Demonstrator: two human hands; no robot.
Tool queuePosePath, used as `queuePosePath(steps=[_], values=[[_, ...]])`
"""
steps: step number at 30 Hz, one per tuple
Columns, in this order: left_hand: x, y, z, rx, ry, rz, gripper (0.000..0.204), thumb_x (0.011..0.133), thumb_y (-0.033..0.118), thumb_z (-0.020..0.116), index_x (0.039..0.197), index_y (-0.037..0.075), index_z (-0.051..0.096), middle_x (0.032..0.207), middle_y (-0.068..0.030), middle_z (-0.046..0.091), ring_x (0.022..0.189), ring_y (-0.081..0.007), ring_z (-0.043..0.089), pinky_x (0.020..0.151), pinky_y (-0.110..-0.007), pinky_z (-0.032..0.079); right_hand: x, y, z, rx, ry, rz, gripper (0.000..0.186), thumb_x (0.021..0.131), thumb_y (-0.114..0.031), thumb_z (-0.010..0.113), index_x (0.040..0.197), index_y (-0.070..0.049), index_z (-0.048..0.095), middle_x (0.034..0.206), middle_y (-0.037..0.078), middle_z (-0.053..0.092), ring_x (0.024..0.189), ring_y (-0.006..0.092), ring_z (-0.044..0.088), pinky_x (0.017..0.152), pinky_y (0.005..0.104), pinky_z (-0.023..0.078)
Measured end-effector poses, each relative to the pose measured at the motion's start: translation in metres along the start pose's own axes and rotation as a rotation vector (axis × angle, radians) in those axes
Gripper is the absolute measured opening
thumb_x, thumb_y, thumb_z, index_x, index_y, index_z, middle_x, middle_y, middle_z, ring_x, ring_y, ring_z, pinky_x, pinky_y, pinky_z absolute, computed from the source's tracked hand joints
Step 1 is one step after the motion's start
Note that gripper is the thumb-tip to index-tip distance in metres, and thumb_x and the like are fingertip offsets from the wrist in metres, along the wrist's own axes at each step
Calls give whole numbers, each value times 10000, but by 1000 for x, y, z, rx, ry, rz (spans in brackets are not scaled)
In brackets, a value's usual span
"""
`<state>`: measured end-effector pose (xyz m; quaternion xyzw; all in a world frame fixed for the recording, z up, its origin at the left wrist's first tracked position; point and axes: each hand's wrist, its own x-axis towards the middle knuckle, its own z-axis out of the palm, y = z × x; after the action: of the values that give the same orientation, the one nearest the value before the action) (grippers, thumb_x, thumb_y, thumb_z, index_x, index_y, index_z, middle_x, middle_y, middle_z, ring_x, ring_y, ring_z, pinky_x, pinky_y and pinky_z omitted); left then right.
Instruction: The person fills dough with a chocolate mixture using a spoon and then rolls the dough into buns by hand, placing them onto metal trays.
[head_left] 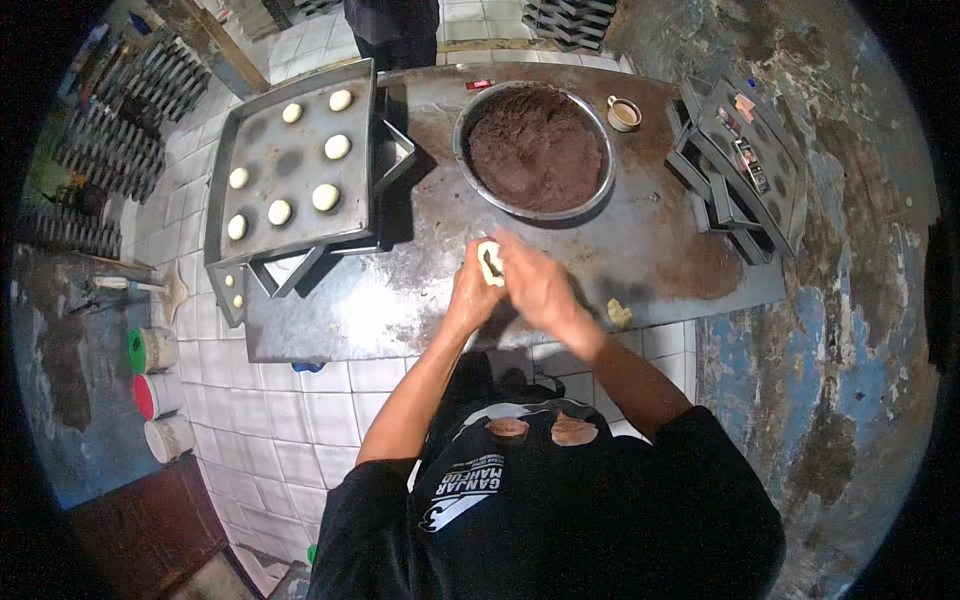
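My left hand point(470, 292) is closed around a piece of pale dough point(490, 263), held above the near side of the metal table. Dark brown filling shows in the dough's open middle. Close against its right side is my right hand point(538, 285), smeared by motion, so its fingers cannot be made out. Beyond both hands stands a wide metal bowl point(548, 214) heaped with dark brown, crumbly filling point(535, 145). A small yellowish dough lump point(619, 312) lies near the table's front edge, right of my right hand.
At left, a metal tray point(265, 140) with several round dough balls point(338, 147) rests on stacked trays. More stacked trays point(745, 170) stand at right. A small cup point(623, 114) and a red packet point(480, 85) sit near the bowl. A person point(393, 30) stands beyond the table.
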<state>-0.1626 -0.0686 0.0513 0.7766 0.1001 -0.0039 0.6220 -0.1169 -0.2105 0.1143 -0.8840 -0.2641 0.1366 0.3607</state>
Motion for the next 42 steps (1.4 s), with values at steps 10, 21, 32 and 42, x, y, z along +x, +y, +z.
queuePosePath(steps=[10, 21, 32, 42], values=[[-94, 58, 31, -546, -102, -95, 327, 910, 198, 759, 1159, 26, 636, 1021, -12, 655, 909, -95, 588, 803, -256, 493, -117, 10, 13, 260, 411, -220, 441, 914, -32, 632, 1339, -16, 516, 1314, 204, 611, 1161, 372, 591, 1017, 455, 451], [-140, 93, 17, 225, -95, 215, 343, 886, 236, 752, 1139, 8, 714, 1053, -179, 728, 955, -230, 700, 833, -351, 536, -132, 1, -9, 1038, 98, -2, 667, 887, -14, 710, 1445, 9, 346, 984, 76, 666, 887, 178, 666, 790, 336, 554], [-174, 58, -79, -56, -129, 110, 564, 955, 310, 653, 1461, 100, 518, 929, -102, 728, 846, -202, 687, 806, -369, 538, -108, -79, 26, 990, -184, -94, 696, 879, 36, 700, 1473, -34, 343, 1059, 119, 663, 961, 167, 657, 856, 288, 545], [-178, 46, -146, -557, -177, -34, 596, 1046, 546, 414, 1457, 126, 510, 1205, -46, 653, 1057, -137, 612, 924, -328, 498, -90, -161, 85, 276, 491, -581, 334, 851, -178, 763, 1130, -43, 640, 1074, 126, 675, 1015, 298, 651, 861, 408, 513]])
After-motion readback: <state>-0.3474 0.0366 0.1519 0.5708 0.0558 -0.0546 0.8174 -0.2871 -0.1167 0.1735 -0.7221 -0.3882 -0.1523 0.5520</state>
